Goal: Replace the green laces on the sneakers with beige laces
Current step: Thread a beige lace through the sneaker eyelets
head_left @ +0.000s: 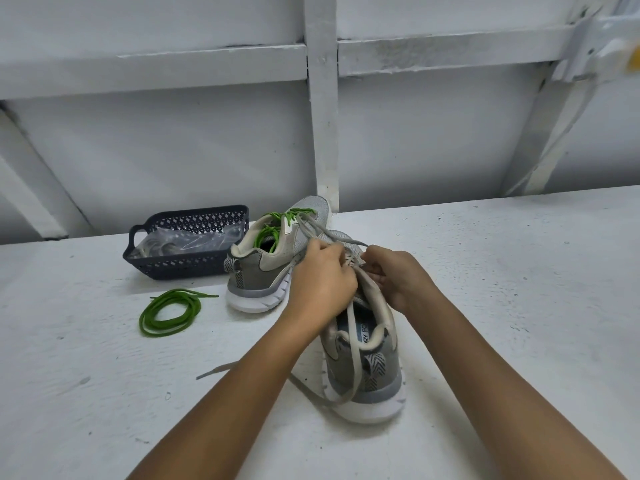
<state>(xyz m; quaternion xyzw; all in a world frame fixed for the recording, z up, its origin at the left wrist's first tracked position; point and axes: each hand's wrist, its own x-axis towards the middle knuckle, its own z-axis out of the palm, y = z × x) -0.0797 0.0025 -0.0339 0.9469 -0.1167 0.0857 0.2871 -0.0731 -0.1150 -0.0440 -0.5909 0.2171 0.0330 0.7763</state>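
— Where are the hands?

— Both are on the near sneaker (367, 358), heel toward the person, standing on the white table (485, 306); the left hand (322, 282) has its fingers curled tight, pinching the beige lace (350, 337) above the eyelets; the right hand (398, 275) is curled too, fingertips clamped on the same lace by the tongue.

— And the loose ends?

— One loop rises past the knuckles; another strand hangs over the heel and trails across the table toward the left forearm.

— The green ones?

— A loose green lace (169, 311) lies coiled on the table, left of the shoes; the far sneaker (266, 268) has its green lace (273, 223) threaded, and stands touching the near one; a dark basket (187, 244) with a plastic bag (183, 242) inside sits just beside it.
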